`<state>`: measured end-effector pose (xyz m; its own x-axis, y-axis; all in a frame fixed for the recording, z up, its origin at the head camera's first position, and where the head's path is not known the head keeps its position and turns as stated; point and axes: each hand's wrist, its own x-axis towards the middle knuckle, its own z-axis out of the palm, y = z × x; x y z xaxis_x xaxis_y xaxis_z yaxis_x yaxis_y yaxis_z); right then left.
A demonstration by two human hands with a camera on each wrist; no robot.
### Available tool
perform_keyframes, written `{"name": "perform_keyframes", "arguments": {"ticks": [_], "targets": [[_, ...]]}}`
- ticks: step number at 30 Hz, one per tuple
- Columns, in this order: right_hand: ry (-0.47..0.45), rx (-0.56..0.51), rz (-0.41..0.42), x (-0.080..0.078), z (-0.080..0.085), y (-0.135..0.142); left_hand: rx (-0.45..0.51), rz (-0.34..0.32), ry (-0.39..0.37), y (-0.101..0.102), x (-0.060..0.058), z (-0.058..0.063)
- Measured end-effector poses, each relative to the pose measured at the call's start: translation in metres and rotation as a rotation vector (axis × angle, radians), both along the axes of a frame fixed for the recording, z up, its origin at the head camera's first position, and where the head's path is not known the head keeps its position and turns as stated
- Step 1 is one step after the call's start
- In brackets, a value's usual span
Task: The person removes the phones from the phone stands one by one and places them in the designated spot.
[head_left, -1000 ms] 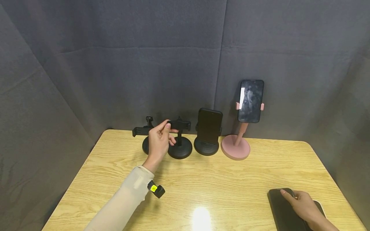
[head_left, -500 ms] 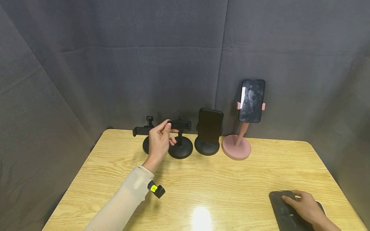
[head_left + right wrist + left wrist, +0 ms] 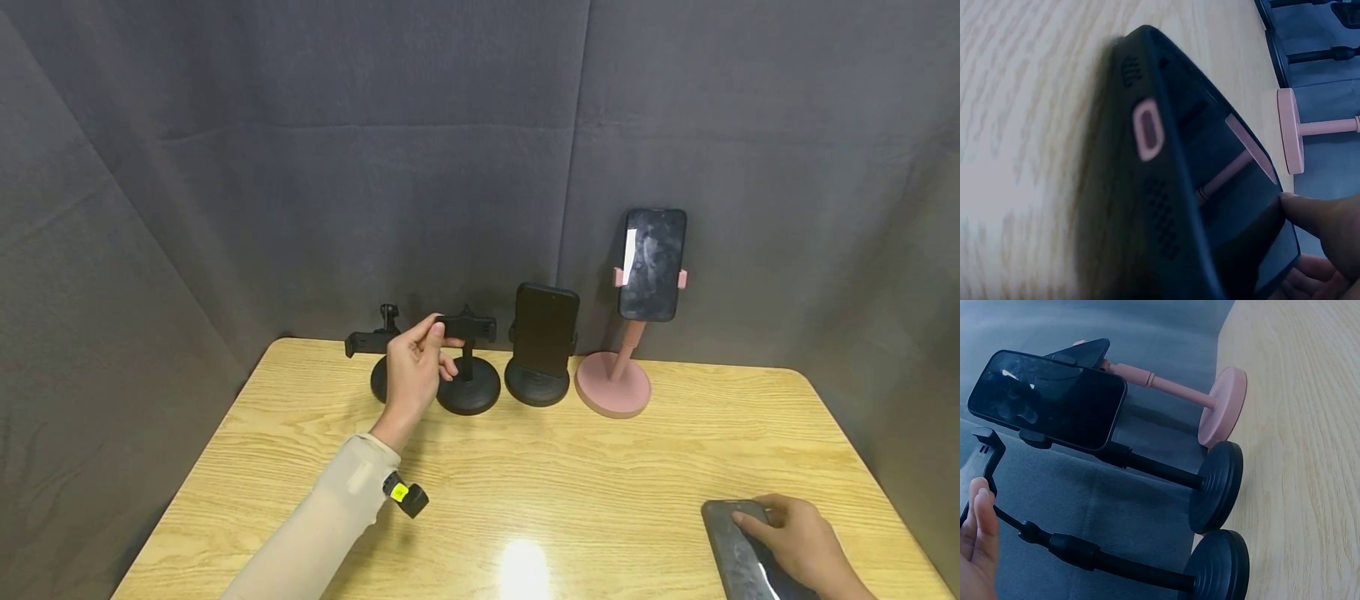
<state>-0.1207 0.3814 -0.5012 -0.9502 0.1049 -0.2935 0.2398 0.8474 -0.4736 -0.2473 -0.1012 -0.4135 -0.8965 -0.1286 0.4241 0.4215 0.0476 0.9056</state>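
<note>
My left hand (image 3: pixel 414 367) pinches the left end of a black phone stand's clamp (image 3: pixel 472 327) between thumb and fingers. That stand's round base (image 3: pixel 468 396) rests on the table, and no phone sits in its clamp. In the left wrist view my fingertips (image 3: pixel 984 500) are at the clamp, its hooked end (image 3: pixel 988 440) standing out above them. At the front right, my right hand (image 3: pixel 806 542) grips a black-cased phone (image 3: pixel 738 546) by its far edge, screen up. The right wrist view shows this phone (image 3: pixel 1210 156) tilted, with my thumb (image 3: pixel 1310 212) on its edge.
Another black stand (image 3: pixel 367 342) with a bare clamp is partly hidden behind my left hand. To the right, a black stand (image 3: pixel 536 390) holds a phone (image 3: pixel 545 329), and a taller pink stand (image 3: pixel 611 392) holds another phone (image 3: pixel 652 265). A grey curtain (image 3: pixel 450 167) hangs behind the table.
My right hand and its phone have shifted slightly right and nearer, and the screen now catches more reflection. The white-edged object beside that hand is out of sight. My left hand stays put.
</note>
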Motion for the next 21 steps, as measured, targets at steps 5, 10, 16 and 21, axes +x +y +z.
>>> {"name": "perform_keyframes", "arguments": {"ticks": [5, 10, 16, 21], "targets": [[0.017, 0.043, -0.013, -0.0013, 0.0007, -0.0017, -0.006, -0.001, 0.000, -0.0008, -0.0006, -0.0009], [0.033, 0.060, -0.013, -0.0009, 0.0024, -0.0030, -0.005, -0.001, -0.001, -0.0011, -0.0013, -0.0017], [0.060, 0.085, -0.020, -0.0010, 0.0024, -0.0039, -0.002, -0.004, -0.002, -0.0019, -0.0030, -0.0029], [0.076, 0.081, -0.019, -0.0029, 0.0011, -0.0025, -0.006, -0.007, 0.003, -0.0024, -0.0035, -0.0026]]}}
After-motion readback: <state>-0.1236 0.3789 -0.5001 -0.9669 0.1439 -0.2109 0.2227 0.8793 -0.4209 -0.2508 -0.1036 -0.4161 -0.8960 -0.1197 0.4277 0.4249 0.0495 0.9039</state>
